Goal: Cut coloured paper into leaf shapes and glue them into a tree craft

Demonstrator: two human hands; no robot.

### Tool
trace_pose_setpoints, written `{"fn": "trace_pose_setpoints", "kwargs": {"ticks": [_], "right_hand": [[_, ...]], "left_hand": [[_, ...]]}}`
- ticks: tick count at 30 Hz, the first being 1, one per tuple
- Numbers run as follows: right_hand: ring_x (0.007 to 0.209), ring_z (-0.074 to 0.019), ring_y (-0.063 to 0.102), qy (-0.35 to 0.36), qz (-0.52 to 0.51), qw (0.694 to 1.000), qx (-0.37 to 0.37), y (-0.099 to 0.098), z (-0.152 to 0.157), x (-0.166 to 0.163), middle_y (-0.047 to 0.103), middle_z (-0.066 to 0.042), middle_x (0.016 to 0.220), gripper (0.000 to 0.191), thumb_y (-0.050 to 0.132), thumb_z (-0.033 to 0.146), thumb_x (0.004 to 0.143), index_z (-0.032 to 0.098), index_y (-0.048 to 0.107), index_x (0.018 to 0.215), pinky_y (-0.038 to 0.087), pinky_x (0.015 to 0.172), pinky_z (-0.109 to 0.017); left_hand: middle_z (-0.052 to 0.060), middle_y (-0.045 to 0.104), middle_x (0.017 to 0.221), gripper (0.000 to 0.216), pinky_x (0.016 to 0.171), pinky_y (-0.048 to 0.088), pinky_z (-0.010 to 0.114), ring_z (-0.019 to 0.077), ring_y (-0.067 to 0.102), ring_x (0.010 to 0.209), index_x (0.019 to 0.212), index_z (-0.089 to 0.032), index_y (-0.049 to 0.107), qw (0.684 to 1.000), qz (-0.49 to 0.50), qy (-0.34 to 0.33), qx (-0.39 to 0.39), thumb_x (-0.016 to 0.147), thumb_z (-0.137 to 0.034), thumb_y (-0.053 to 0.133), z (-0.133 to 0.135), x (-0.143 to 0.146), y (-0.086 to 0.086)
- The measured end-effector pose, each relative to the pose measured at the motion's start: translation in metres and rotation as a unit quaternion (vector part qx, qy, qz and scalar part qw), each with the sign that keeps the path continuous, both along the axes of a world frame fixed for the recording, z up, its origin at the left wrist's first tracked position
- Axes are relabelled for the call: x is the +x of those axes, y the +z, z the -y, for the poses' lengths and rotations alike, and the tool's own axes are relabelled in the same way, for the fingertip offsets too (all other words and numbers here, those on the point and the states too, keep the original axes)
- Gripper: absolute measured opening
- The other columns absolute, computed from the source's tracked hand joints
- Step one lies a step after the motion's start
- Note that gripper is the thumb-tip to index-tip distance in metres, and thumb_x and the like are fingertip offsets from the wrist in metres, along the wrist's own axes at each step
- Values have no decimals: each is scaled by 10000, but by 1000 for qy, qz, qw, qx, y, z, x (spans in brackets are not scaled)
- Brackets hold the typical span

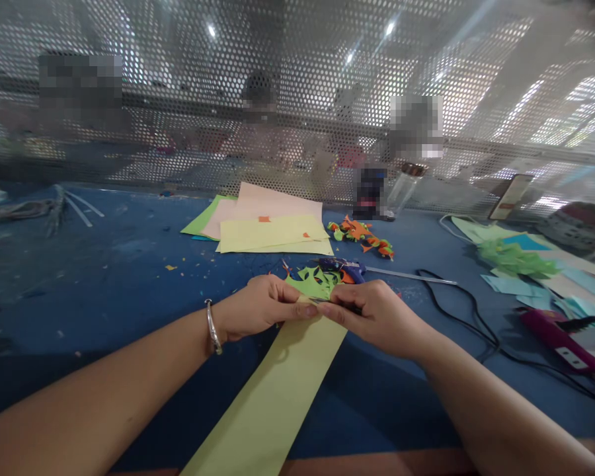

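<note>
A long pale-yellow paper strip [272,396] runs from the near table edge up to both hands. My left hand [268,307] is closed, pinching the strip's far end between thumb and fingers. Close against it, my right hand [377,317] is closed around a thin dark metal tool, mostly hidden by the fingers, with its thumb on the paper. Just beyond the fingertips lies a green paper sheet with cut-out holes [310,281]. A blue glue gun [344,266] with a clear glue stick [411,274] lies behind the right hand.
Stacked yellow and pink sheets [272,231] lie ahead, beside orange-green paper pieces [361,235]. On the right are a black cable [469,320], a magenta power strip [560,337] and green paper pieces [515,258]. A perforated metal screen [297,39] stands behind, with people beyond it.
</note>
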State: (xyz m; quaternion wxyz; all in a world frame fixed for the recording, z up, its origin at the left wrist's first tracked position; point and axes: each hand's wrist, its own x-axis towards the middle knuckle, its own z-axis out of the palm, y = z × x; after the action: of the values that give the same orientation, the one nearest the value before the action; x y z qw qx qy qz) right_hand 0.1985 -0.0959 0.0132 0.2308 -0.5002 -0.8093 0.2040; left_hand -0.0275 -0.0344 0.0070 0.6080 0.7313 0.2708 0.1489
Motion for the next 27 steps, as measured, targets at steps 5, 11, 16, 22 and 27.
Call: {"fn": "trace_pose_setpoints", "kwargs": {"ticks": [5, 11, 16, 22, 27], "right_hand": [[554, -90, 324, -2, 6, 1000, -2, -1, -1, 1, 363, 48, 595, 479, 516, 503, 987, 193, 409, 638, 243, 531, -268], [559, -90, 323, 1, 4, 1000, -5, -3, -1, 1, 362, 49, 603, 474, 527, 507, 983, 192, 416, 647, 251, 530, -264], [549, -88, 316, 1, 7, 1000, -3, -2, 0, 0, 358, 52, 591, 475, 531, 497, 980, 193, 411, 636, 250, 520, -263], [549, -87, 315, 1, 6, 1000, -6, -2, 0, 1, 357, 52, 596, 469, 533, 492, 980, 192, 416, 640, 249, 521, -260], [542, -86, 322, 8, 5, 1000, -1, -3, -1, 1, 354, 51, 588, 475, 514, 495, 989, 191, 416, 638, 241, 523, -263]], "left_hand": [[-52, 229, 620, 548, 558, 109, 306, 105, 176, 593, 554, -181, 393, 1000, -7, 0, -3, 839, -529, 708, -1, 0, -1], [-55, 214, 619, 585, 562, 95, 315, 105, 166, 589, 551, -189, 361, 1000, -22, 8, 9, 819, -576, 708, 0, 0, -1], [-60, 205, 608, 606, 559, 91, 317, 104, 159, 586, 549, -192, 346, 1000, -25, 3, 14, 833, -613, 676, 0, 1, -1], [-64, 209, 602, 584, 557, 94, 318, 105, 157, 586, 553, -194, 350, 999, -22, -4, 26, 839, -577, 686, -2, 1, -4], [-57, 201, 622, 586, 557, 97, 313, 109, 162, 597, 563, -196, 325, 998, -31, 0, 51, 843, -564, 684, -3, 0, -6]]}}
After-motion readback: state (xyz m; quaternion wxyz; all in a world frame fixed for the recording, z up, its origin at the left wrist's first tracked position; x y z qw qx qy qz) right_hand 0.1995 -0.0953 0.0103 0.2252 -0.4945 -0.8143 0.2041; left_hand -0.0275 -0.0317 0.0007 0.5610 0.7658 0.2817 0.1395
